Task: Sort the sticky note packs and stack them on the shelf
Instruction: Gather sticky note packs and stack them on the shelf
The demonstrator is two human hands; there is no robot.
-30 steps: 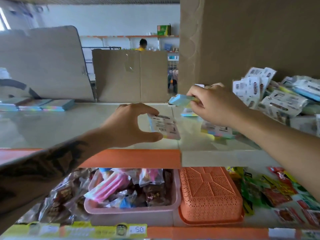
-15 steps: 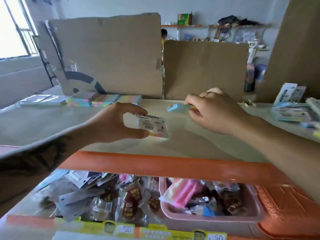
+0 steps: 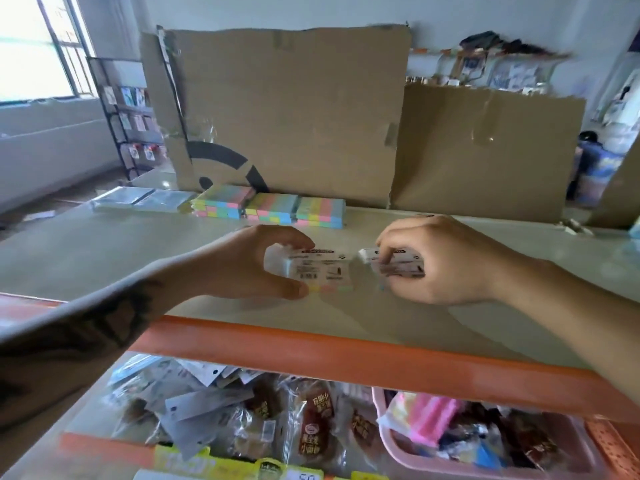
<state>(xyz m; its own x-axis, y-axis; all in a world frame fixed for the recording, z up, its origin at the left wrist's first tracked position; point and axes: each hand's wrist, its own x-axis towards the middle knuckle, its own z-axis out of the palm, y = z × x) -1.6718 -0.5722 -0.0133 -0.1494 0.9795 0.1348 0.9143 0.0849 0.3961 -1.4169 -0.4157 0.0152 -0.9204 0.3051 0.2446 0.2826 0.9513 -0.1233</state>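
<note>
Only clear text: "50" on a price tag (image 3: pixel 309 476) at lower shelf edge. Chinese chars on a snack packet (image 3: pixel 314 424), blurred. Pack labels (image 3: pixel 320 268) too blurred to read.

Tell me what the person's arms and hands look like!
Both are bare, with no sleeves or gloves in view. The left forearm has dark tattoo patterns on it. The left hand and right hand show no markings, and no rings or watch can be seen.

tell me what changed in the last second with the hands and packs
The right hand brought its pack leftward, close beside the pack in the left hand; a second ago they were apart. The view swung left, so the pile of loose packs is out of frame. Both hands keep their grips; the stacks by the cardboard are unmoved.
</note>
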